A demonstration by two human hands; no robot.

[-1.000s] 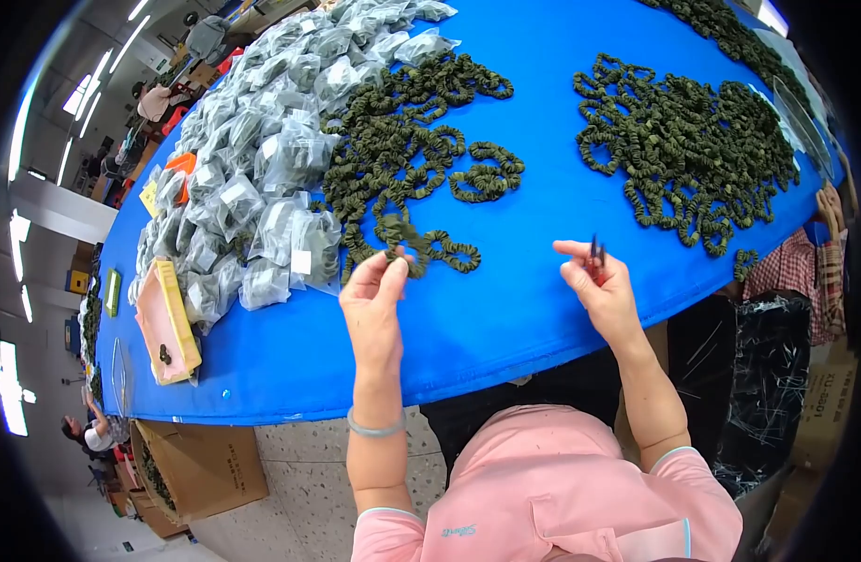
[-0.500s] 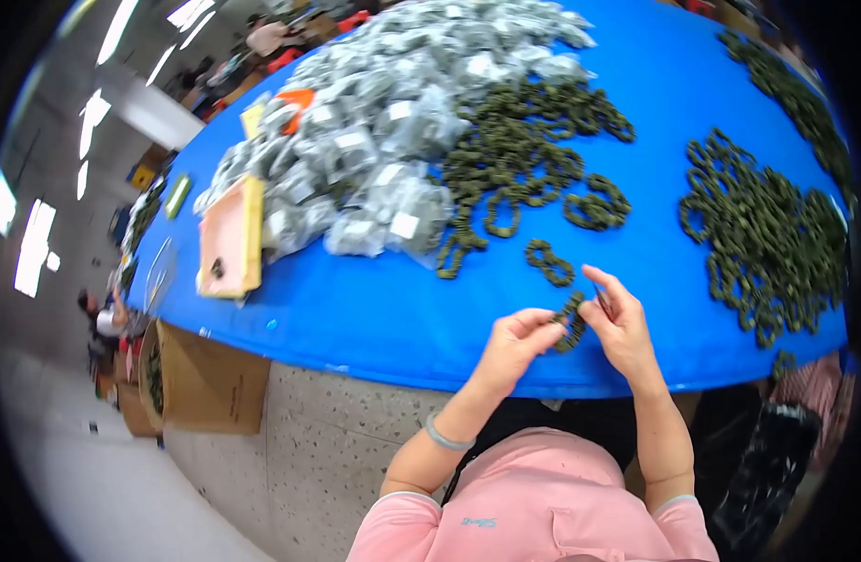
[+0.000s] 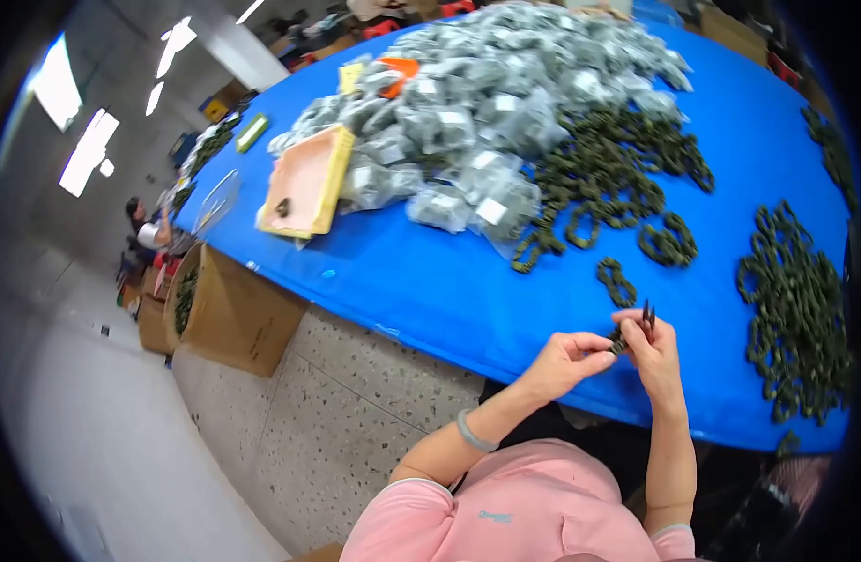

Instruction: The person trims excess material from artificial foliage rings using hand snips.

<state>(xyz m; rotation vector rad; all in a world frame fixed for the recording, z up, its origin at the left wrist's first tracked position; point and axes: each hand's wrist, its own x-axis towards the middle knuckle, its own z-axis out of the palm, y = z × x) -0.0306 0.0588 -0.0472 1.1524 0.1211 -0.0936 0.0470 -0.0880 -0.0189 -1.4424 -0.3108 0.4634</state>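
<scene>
A dark green knotted cord loop (image 3: 618, 346) is pinched between my two hands, largely covered by the fingers. My left hand (image 3: 564, 365) is closed on its near side, thumb and forefinger together. On the other side, my right hand (image 3: 657, 363) has its fingers closed around small dark snips (image 3: 648, 317), whose two pointed tips stick up past the knuckles; it also touches the loop. Just beyond lies a separate twisted green loop (image 3: 616, 282), flat on the blue table (image 3: 430, 314). Farther off is a coiled green cord (image 3: 669, 242).
A heap of bagged pieces (image 3: 505, 94) covers the table's back, with a pile of green cords (image 3: 608, 169) beside it. Another cord pile (image 3: 796, 318) lies right. A shallow tray (image 3: 341, 187) stands left, and a cardboard box (image 3: 243, 314) sits below. A person (image 3: 149, 229) is far left.
My view has swung left, so the table sits farther right and is tilted. Both hands still hold the loop, now more hidden, and the snips' tips point upward more plainly.
</scene>
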